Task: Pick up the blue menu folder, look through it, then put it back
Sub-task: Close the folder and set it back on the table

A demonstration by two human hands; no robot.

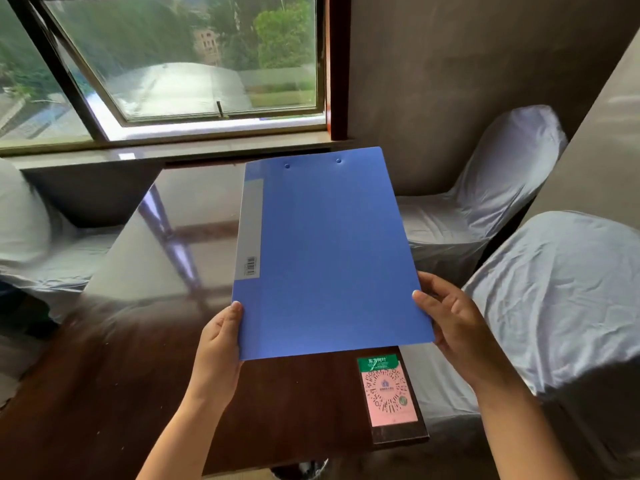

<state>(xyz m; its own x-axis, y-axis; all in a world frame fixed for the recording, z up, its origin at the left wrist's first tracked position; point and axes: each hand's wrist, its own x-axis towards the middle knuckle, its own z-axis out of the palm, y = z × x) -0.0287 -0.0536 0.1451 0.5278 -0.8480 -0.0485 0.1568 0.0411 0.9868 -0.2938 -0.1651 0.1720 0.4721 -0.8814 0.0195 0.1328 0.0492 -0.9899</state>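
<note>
The blue menu folder is closed and held flat above the dark glossy table, its grey spine strip with a barcode on the left side. My left hand grips the folder's near left corner, thumb on the edge. My right hand holds the near right edge, with the fingers mostly under the cover. Two small rivets show near the folder's far edge.
A pink QR-code card sits on the table's near right corner. White-covered chairs stand to the right, near right and left. A window and sill lie beyond the table.
</note>
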